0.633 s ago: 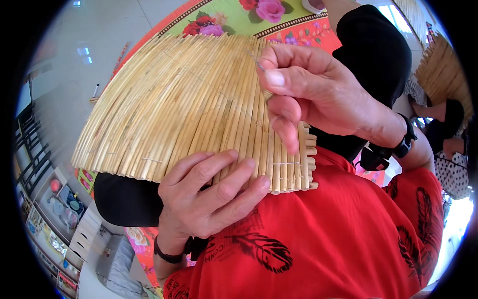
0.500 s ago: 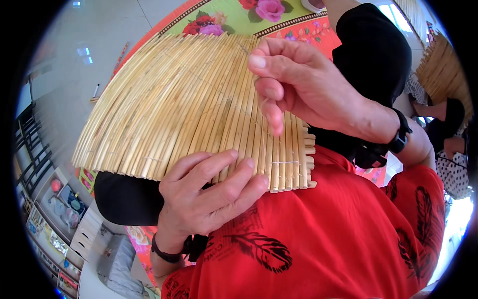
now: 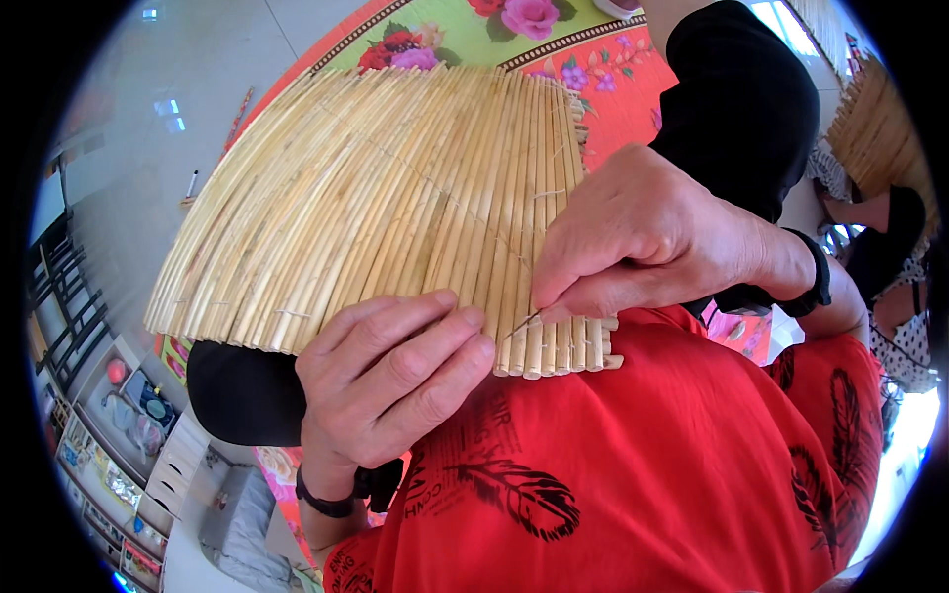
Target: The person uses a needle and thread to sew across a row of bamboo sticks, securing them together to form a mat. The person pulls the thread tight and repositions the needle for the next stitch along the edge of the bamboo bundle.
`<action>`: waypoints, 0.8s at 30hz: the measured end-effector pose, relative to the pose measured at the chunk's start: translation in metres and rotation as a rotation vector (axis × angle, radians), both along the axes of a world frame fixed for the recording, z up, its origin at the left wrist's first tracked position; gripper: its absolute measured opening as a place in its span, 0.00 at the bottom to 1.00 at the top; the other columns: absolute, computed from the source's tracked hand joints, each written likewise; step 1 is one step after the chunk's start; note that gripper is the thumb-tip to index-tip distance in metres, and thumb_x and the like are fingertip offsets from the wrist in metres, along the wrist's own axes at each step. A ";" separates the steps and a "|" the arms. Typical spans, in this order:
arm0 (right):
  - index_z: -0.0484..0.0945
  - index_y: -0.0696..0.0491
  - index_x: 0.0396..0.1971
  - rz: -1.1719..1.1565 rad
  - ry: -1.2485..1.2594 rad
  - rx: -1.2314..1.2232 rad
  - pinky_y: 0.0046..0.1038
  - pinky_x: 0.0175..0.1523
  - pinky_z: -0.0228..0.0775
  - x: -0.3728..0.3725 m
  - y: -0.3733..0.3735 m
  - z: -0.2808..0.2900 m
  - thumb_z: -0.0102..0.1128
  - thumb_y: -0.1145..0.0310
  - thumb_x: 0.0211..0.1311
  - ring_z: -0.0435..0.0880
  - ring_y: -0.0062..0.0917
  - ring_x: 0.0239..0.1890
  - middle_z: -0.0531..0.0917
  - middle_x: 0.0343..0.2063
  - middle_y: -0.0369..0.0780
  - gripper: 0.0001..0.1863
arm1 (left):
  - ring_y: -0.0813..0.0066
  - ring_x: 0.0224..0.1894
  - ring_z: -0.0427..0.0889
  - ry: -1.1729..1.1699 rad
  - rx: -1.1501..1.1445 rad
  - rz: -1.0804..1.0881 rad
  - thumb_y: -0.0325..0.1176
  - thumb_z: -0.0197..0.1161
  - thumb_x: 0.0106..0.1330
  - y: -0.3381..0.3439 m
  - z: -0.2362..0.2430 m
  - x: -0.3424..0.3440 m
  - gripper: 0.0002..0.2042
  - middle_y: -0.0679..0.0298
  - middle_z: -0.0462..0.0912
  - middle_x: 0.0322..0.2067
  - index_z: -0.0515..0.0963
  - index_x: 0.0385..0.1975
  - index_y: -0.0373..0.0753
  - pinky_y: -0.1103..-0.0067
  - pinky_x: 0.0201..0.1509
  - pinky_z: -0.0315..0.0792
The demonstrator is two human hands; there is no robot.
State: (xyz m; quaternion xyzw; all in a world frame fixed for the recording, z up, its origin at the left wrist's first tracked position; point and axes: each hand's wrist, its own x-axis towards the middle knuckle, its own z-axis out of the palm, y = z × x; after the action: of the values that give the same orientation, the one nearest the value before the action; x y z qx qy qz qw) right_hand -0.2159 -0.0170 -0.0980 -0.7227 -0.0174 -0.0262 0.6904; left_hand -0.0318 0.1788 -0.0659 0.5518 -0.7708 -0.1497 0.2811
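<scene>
Across my lap lies a mat of pale reed stalks [image 3: 395,208], laid side by side and joined by rows of thin thread. My left hand [image 3: 400,371] rests on its near edge, fingers stretched out over the stalks. At the near right part of the mat, my right hand [image 3: 633,242] is closed in a pinch on a thin needle [image 3: 524,323]. The needle's dark tip slants down to the left against the stalks, close to my left fingertips. Part of the needle is hidden by my right fingers. Short stitches of pale thread [image 3: 550,194] show on the right-hand stalks.
A flowered red and green cloth [image 3: 465,40] spreads beyond the mat. To the right, another person's legs [image 3: 895,237] and a second reed mat [image 3: 885,148] are visible. Shelves with household items [image 3: 109,435] stand at the left, and a marker pen [image 3: 191,184] lies on the floor.
My right hand has come down from above the mat's far right part to its near right edge, bringing the needle to the stalks. My left hand has shifted slightly left.
</scene>
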 end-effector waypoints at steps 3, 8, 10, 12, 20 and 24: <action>0.82 0.57 0.30 0.063 -0.030 0.040 0.27 0.32 0.72 0.001 -0.003 -0.005 0.63 0.76 0.56 0.83 0.31 0.28 0.83 0.24 0.40 0.03 | 0.63 0.37 0.85 0.012 0.028 0.001 0.28 0.66 0.50 -0.001 0.003 0.000 0.11 0.62 0.84 0.36 0.82 0.35 0.40 0.75 0.35 0.79; 0.82 0.58 0.33 0.065 -0.113 0.009 0.29 0.36 0.75 -0.003 -0.004 -0.010 0.62 0.77 0.57 0.84 0.32 0.33 0.85 0.29 0.41 0.05 | 0.67 0.39 0.84 -0.001 0.002 0.007 0.30 0.64 0.52 -0.001 0.000 0.000 0.11 0.65 0.85 0.37 0.83 0.36 0.43 0.79 0.35 0.77; 0.82 0.58 0.33 0.061 -0.101 0.004 0.29 0.37 0.75 -0.003 -0.004 -0.010 0.62 0.77 0.57 0.84 0.32 0.33 0.85 0.29 0.41 0.05 | 0.67 0.39 0.84 0.004 0.006 0.012 0.30 0.64 0.52 -0.001 0.000 0.000 0.11 0.65 0.85 0.37 0.83 0.36 0.43 0.79 0.35 0.77; 0.82 0.58 0.33 0.058 -0.096 -0.001 0.28 0.37 0.75 -0.003 -0.003 -0.011 0.62 0.77 0.57 0.84 0.32 0.33 0.85 0.29 0.41 0.05 | 0.68 0.39 0.84 0.004 0.011 0.016 0.30 0.64 0.52 0.000 0.000 0.000 0.11 0.65 0.85 0.37 0.83 0.36 0.44 0.79 0.35 0.77; 0.82 0.59 0.34 0.038 -0.085 0.023 0.28 0.36 0.75 -0.004 -0.003 -0.013 0.61 0.78 0.57 0.84 0.32 0.32 0.84 0.28 0.42 0.06 | 0.62 0.37 0.84 0.027 0.048 -0.013 0.26 0.67 0.48 -0.003 0.005 0.001 0.11 0.61 0.84 0.35 0.81 0.33 0.38 0.74 0.35 0.80; 0.82 0.59 0.34 0.046 -0.070 0.034 0.28 0.36 0.75 -0.003 -0.001 -0.010 0.61 0.78 0.57 0.84 0.32 0.32 0.84 0.28 0.42 0.05 | 0.64 0.38 0.84 0.022 0.035 -0.001 0.28 0.66 0.49 -0.002 0.004 0.002 0.11 0.63 0.85 0.36 0.82 0.34 0.40 0.76 0.35 0.79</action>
State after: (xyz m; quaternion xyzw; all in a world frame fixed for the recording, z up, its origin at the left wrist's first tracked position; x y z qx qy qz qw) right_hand -0.2193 -0.0184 -0.1084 -0.7090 -0.0577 -0.0356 0.7019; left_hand -0.0301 0.1773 -0.0619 0.5545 -0.7653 -0.1691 0.2797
